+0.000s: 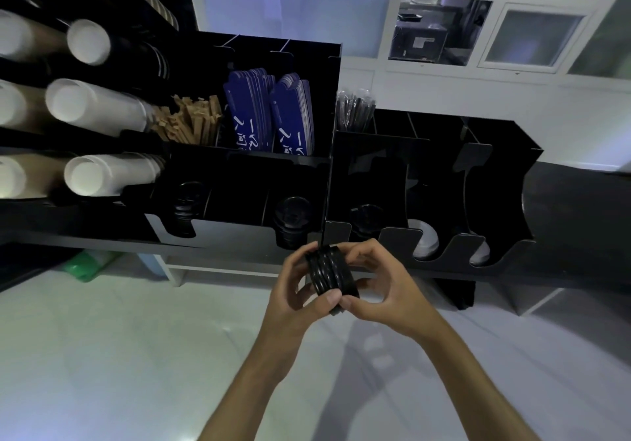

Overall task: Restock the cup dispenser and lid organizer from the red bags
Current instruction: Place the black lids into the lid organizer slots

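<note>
A short stack of black lids [330,271] is held on edge between both hands, just in front of the black lid organizer [437,259]. My left hand [295,290] grips the stack from the left, thumb against its lower edge. My right hand [379,283] grips it from the right with curled fingers. The organizer's front slots hold black lids [292,217] and, further right, white lids [425,241]. The cup dispenser [41,215] at the left shows white paper cups [88,42] lying in its tubes. No red bag is in view.
The upper compartments hold wooden stirrers [191,121], blue sleeves [269,112] and wrapped black straws [353,109]. The counter's dark top [577,222] runs to the right. Something green [87,264] sits under the counter at left. A pale floor lies below my arms.
</note>
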